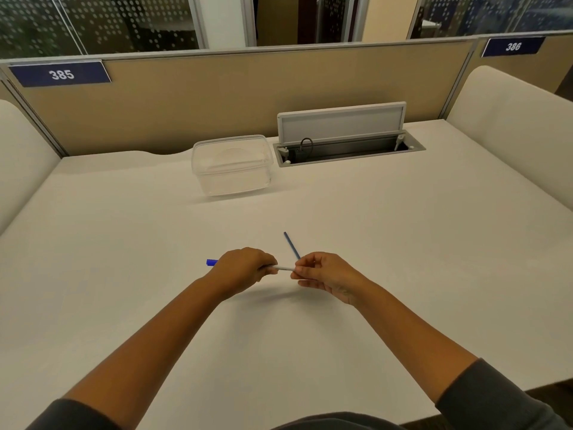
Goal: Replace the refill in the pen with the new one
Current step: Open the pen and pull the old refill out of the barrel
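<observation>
Two hands on the job here, both up off the surface [372, 243] in front of you. Your left hand [240, 268] has its grip curled round the pen [283, 268], with the blue cap end poking out past the far side of that fist and the pale barrel running across toward your other hand. Your right hand [325, 276] has its grip pinched on the open end of the barrel, and a thin blue refill [291, 245] sticks up and away from just above those fingertips. Can't tell from this angle whether that refill is tucked in the right grip or lying on the surface just behind it, or whether it's the old one or the new one.

My read: you're at the swap stage, barrel opened up at the right-hand end, with a refill either coming out or about to go in.

Next move looks like a lining-up job. You'd want to keep the left grip firm so the barrel doesn't roll, then get the refill tip square with the barrel mouth before pushing. It's skinny and bendy-looking, so go straight in, no angle.

Clear plastic box [232, 164] sits well beyond both grips, out of the way.
</observation>
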